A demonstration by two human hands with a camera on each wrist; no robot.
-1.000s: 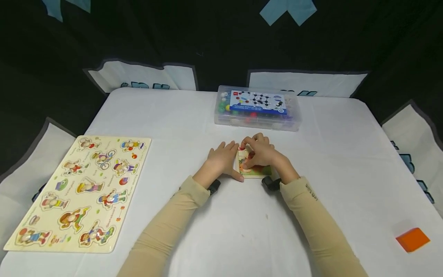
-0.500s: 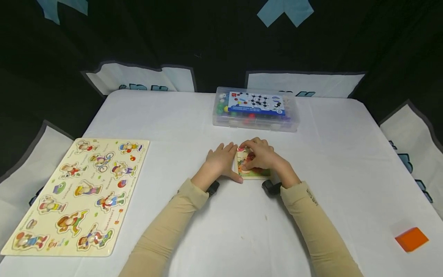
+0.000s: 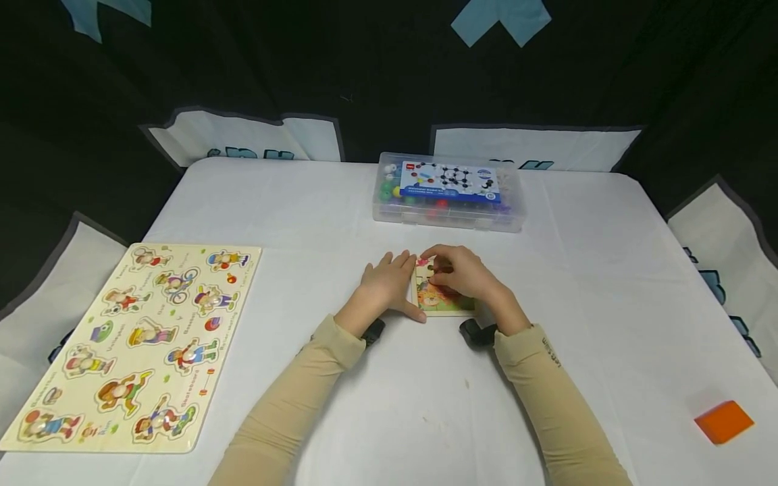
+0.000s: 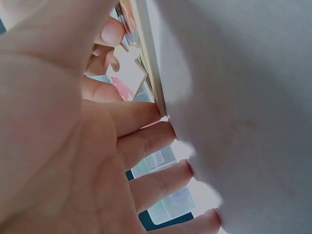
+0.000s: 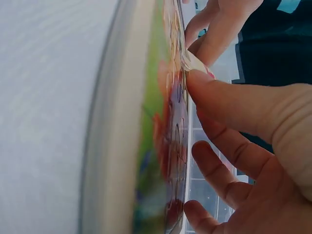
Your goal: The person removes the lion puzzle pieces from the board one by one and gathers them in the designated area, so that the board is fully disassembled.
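Observation:
A small wooden jigsaw puzzle [image 3: 431, 304] with a colourful picture lies in the middle of the white table. My left hand [image 3: 384, 283] lies along its left side with fingers spread and fairly straight; in the left wrist view the index fingertip meets the corner of the puzzle's pale wooden edge [image 4: 150, 53]. Over the upper left part of the puzzle, my right hand [image 3: 467, 271] pinches a jigsaw piece [image 4: 127, 73] between thumb and finger. That piece, pale with a pink patch, stands tilted up from the board. The right hand hides much of the picture in the head view.
A clear plastic case [image 3: 446, 212] of coloured balls stands behind the hands. To the left lies a large wooden peg puzzle board [image 3: 146, 354] with sports figures. An orange block [image 3: 723, 422] sits near the table's right edge. Dark curtains hang behind the table.
My right thumb has moved up and away from the middle of the puzzle, uncovering more of its picture. My left hand keeps its place along the edge. The head view has shifted slightly.

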